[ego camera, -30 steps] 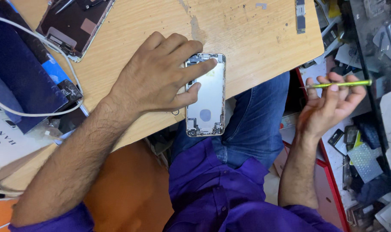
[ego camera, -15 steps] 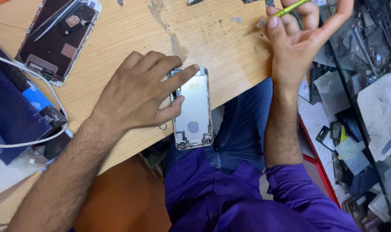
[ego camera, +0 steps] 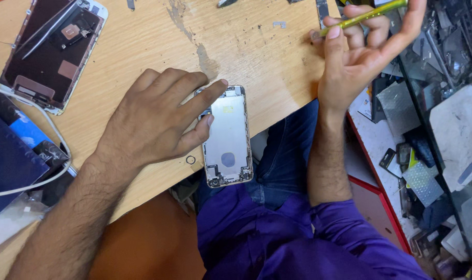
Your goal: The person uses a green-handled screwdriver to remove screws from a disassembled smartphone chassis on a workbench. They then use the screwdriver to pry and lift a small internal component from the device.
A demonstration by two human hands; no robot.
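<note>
Phone housing [ego camera: 228,137], a silver rear shell lying inside-up with its bare metal plate showing, rests at the near edge of the wooden desk [ego camera: 142,46], its lower end reaching just past that edge above the person's blue-trousered lap. The left hand [ego camera: 155,119] lies flat over the housing's left side, fingers spread and not gripping; the index fingertip touches the upper left corner and the thumb presses against the left rim. A small dark ring [ego camera: 190,160] sits on the desk just beside the lower left of the housing. The right hand [ego camera: 363,49] is raised off the right edge of the desk, palm up, fingers curled around a slim yellow-green tool [ego camera: 363,16] pinched between thumb and fingertips. At the far left of the desk lies a detached phone screen assembly [ego camera: 52,52], back side up, with a white cable [ego camera: 49,140] curving below it over a dark blue box [ego camera: 10,155]. To the right, below desk level, loose phone parts [ego camera: 417,171] lie scattered.
</note>
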